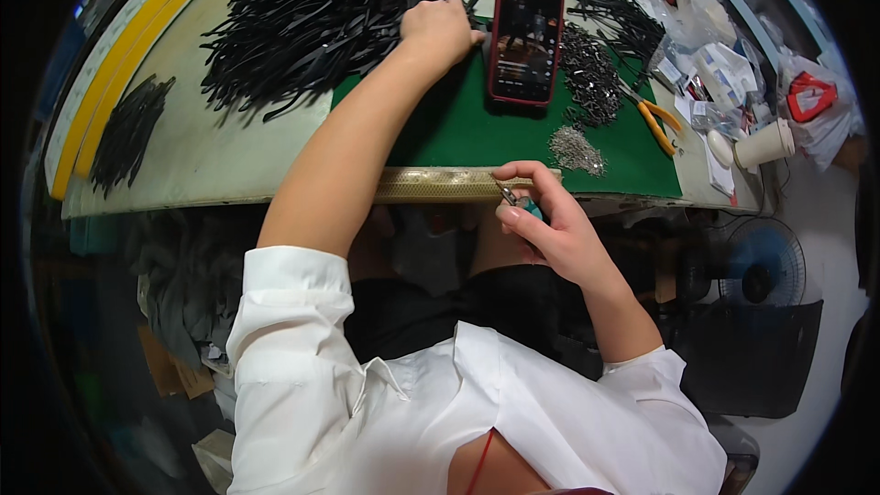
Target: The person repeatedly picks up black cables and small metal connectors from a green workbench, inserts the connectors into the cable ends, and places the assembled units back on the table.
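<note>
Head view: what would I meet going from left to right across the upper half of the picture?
Small bundle of flat black strips → large tangled heap of black strips → rectangular phone in a red case → pile of small dark metallic pieces → metal pliers with orange handles → white cup-shaped container

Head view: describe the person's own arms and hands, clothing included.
The left sleeve is white, loose and creased, ending in a broad cuff; the right sleeve is white too. Below them the forearms are bare. The left hand and right hand wear no gloves, and no watch or bracelet shows.
</note>
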The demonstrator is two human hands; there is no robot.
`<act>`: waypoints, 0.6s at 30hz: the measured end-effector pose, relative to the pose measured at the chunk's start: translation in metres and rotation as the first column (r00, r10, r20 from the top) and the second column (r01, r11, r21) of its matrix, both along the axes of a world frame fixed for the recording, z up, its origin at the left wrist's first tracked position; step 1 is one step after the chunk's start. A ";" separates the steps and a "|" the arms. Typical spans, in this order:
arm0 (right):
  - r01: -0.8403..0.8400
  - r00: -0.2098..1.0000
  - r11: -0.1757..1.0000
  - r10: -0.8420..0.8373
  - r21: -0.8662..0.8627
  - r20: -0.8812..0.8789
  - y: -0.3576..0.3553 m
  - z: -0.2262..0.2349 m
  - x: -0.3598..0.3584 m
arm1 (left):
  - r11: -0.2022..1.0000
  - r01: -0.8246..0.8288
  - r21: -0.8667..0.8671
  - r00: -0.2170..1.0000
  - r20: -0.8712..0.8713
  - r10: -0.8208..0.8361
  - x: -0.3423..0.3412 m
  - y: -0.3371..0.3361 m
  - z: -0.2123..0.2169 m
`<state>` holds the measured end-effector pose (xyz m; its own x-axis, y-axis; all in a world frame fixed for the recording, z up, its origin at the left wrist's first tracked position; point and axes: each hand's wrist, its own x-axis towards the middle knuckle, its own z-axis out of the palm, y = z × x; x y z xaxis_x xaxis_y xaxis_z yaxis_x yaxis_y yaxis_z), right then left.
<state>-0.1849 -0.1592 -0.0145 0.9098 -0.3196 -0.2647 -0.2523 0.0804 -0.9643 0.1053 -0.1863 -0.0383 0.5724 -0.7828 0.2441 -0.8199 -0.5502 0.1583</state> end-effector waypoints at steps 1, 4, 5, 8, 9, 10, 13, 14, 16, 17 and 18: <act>-0.013 1.000 1.000 0.013 -0.002 0.008 0.000 -0.001 0.001 | 1.000 0.017 0.017 0.999 0.033 -0.017 0.002 0.004 -0.001; -0.024 0.999 1.000 0.024 -0.009 0.033 -0.001 -0.001 0.000 | 0.997 0.040 0.069 0.998 0.054 -0.044 0.003 0.008 0.000; -0.026 0.999 1.000 0.026 -0.017 0.036 -0.001 -0.001 -0.001 | 0.994 0.058 0.089 0.995 0.077 -0.065 0.003 0.012 0.001; -0.020 0.999 1.000 0.020 -0.018 0.040 -0.003 0.000 -0.005 | 0.989 0.123 0.075 0.986 0.100 -0.130 0.000 0.027 0.008; -0.017 0.999 1.000 0.018 -0.015 0.040 -0.005 0.001 -0.006 | 0.987 0.140 0.084 0.985 0.093 -0.148 -0.001 0.033 0.011; -0.016 0.999 1.000 0.017 -0.010 0.039 -0.006 0.001 -0.007 | 0.982 0.143 0.122 0.984 0.094 -0.155 -0.002 0.041 0.014; 0.008 1.000 0.998 -0.006 -0.064 0.027 -0.012 0.000 -0.012 | 0.972 0.180 0.150 0.978 0.080 -0.194 -0.005 0.063 0.010; 0.016 1.000 0.996 -0.014 -0.090 0.020 -0.015 -0.001 -0.014 | 0.968 0.187 0.167 0.976 0.082 -0.203 -0.009 0.072 0.010; 0.044 0.999 0.991 -0.041 -0.125 0.024 -0.022 -0.002 -0.019 | 0.959 0.204 0.198 0.971 0.086 -0.224 -0.017 0.090 0.014; 0.051 0.999 0.989 -0.048 -0.138 0.025 -0.026 -0.003 -0.020 | 0.959 0.211 0.188 0.970 0.078 -0.229 -0.019 0.100 0.014; 0.071 0.997 0.988 -0.068 -0.139 0.022 -0.029 -0.001 -0.022 | 0.960 0.219 0.177 0.970 0.069 -0.234 -0.021 0.110 0.014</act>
